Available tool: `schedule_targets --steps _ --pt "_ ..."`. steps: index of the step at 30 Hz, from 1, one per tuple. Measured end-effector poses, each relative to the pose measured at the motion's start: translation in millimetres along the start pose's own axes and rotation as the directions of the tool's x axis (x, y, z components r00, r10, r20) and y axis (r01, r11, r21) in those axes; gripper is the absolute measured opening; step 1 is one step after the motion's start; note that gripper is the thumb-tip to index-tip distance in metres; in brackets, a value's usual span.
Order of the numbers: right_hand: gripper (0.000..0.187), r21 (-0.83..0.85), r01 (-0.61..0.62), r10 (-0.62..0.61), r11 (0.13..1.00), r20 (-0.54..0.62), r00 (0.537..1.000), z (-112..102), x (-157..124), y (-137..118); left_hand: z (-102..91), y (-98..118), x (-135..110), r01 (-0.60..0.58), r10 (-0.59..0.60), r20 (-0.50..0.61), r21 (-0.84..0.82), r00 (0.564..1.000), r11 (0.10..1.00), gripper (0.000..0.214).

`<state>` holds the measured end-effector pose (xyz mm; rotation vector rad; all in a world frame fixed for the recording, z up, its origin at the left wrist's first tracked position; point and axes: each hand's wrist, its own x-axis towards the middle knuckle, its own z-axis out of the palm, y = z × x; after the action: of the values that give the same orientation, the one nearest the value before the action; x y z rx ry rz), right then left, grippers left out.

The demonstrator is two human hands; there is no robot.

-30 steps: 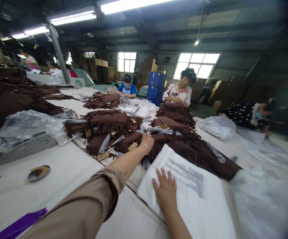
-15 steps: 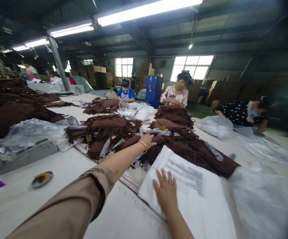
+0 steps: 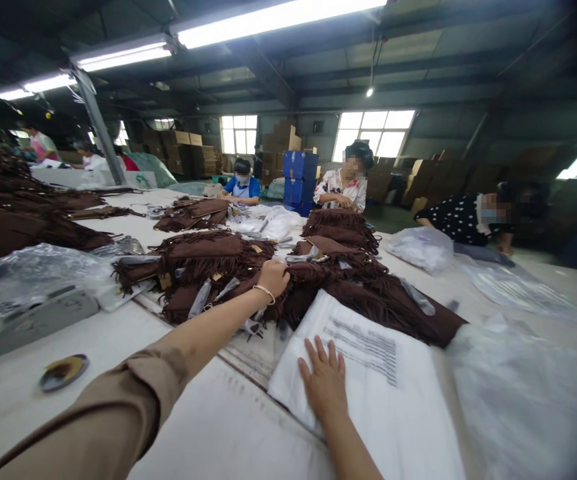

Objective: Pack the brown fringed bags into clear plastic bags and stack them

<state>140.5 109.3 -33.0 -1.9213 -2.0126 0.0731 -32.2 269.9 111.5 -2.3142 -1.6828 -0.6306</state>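
Note:
My left hand (image 3: 274,277), with a bracelet at the wrist, reaches across to the pile of brown fringed bags. Its fingers are curled closed on the edge of a brown fringed bag (image 3: 306,272); the fingertips are partly hidden. My right hand (image 3: 324,380) lies flat, fingers spread, on a stack of white plastic bags (image 3: 393,427) printed with dark lines of text. Beyond that stack stretches a long brown bag (image 3: 403,303) with grey wrapping on its strap or hardware. More fringed bags (image 3: 203,250) lie just left of my left hand.
A roll of tape (image 3: 64,372) lies on the white table (image 3: 208,427) at left, near a grey box (image 3: 38,320) topped with clear plastic. Crumpled clear plastic (image 3: 523,393) is at right. Co-workers sit across the table, one at a bag stack (image 3: 341,230).
My left hand has gone from outstretched fingers to curled ones on the brown bag. My right hand stays flat on the white bags. The view has swung slightly right.

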Motion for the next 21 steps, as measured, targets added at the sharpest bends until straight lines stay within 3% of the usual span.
schedule_targets --steps 3,6,10,13,15,17,19,21 --pt "0.052 0.062 -0.003 0.003 0.998 -0.005 1.0 -1.0 -0.5 0.7 9.1 30.2 -48.5 -0.181 0.181 0.016 -0.02 0.983 0.983 0.031" --pt "0.049 0.223 -0.014 0.017 0.975 -0.011 1.0 -1.2 -0.7 0.6 31.8 54.6 -85.6 -0.347 0.349 0.122 -0.039 0.929 0.937 0.04" --pt "0.047 0.395 -0.051 0.043 0.917 0.029 0.999 -6.7 4.9 -0.3 41.7 55.7 -86.8 -0.36 0.369 0.2 -0.085 0.907 0.929 0.039" --pt "0.043 0.506 -0.082 0.039 0.858 0.095 0.995 -22.5 7.4 9.8 28.2 49.4 -82.1 -0.376 0.404 0.224 -0.158 0.887 0.913 0.033" --pt "0.038 0.602 -0.103 0.035 0.792 0.124 0.992 -40.1 -0.6 25.5 18.5 54.4 -93.3 -0.409 0.455 0.217 -0.225 0.864 0.884 0.03" --pt "0.04 0.684 -0.132 0.073 0.717 0.114 0.991 -62.3 -21.3 45.4 13.5 69.7 -116.6 -0.482 0.56 0.223 -0.321 0.798 0.815 0.028" --pt "0.048 0.731 -0.173 0.172 0.66 0.077 0.982 -86.3 -53.9 64.6 14.5 92.5 -144.4 -0.57 0.7 0.271 -0.426 0.661 0.703 0.028" --pt "0.051 0.79 -0.239 0.329 0.564 0.051 0.943 -108.3 -93.2 79.1 19.3 117.2 -167.5 -0.596 0.77 0.338 -0.491 0.541 0.635 0.028"
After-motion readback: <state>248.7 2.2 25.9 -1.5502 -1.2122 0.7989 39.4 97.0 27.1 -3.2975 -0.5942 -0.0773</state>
